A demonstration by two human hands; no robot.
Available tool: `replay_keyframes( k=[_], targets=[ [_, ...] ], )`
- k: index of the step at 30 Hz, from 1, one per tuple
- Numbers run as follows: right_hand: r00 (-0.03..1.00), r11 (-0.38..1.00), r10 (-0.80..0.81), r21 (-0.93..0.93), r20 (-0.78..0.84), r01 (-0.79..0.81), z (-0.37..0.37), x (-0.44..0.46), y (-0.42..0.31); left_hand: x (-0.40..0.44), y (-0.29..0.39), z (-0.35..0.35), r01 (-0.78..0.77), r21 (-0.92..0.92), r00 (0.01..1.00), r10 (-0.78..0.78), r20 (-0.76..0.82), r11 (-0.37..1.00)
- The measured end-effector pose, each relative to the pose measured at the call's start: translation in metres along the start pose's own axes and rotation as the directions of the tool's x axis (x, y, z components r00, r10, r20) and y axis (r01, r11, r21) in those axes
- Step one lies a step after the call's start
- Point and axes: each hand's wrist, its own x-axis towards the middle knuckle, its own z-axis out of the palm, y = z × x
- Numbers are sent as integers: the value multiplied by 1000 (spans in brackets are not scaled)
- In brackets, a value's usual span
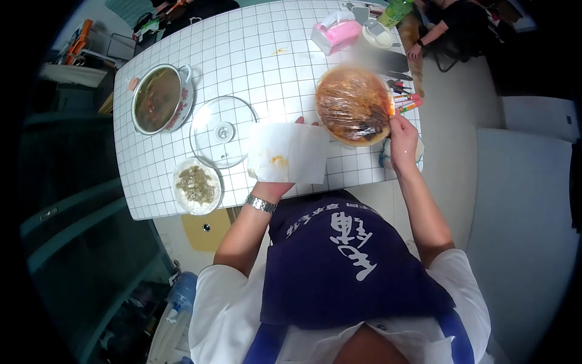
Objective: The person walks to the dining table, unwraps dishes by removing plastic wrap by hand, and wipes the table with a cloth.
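A white paper towel [291,151] with an orange-brown stain lies spread over my left hand [276,188]. That hand is mostly hidden under it; the wrist and some fingertips show at its edges. My right hand [404,142] is closed at the right rim of a bowl [354,106] of reddish-brown food covered with clear plastic wrap. Whether the fingers grip the rim or only the wrap, I cannot tell. Left of the towel, a glass lid [224,132] rests on the white tiled table [254,60].
A pot [159,100] of soup and a plate [197,187] of greenish food stand on the left. Toward the far right are a pink tissue pack [335,35], a white cup [377,35], a green bottle [395,12] and red-and-white tubes [409,102]. A person [451,27] sits beyond.
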Motion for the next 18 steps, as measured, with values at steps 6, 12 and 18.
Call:
replay_keyframes(
  k=[6, 12, 18],
  targets=[
    [1000, 991, 14, -129, -12, -15, -29, -3, 33, -6, 11, -5, -46, -1, 989, 46, -141, 999],
    [1000, 994, 4, -108, 17, -2, -42, -22, 73, -20, 24, 6, -148, -24, 964, 139, -225, 989],
    [999, 987, 44, -157, 32, -38, -39, -29, 112, -31, 31, 16, -216, 153, 923, 252, -291, 964]
  ],
)
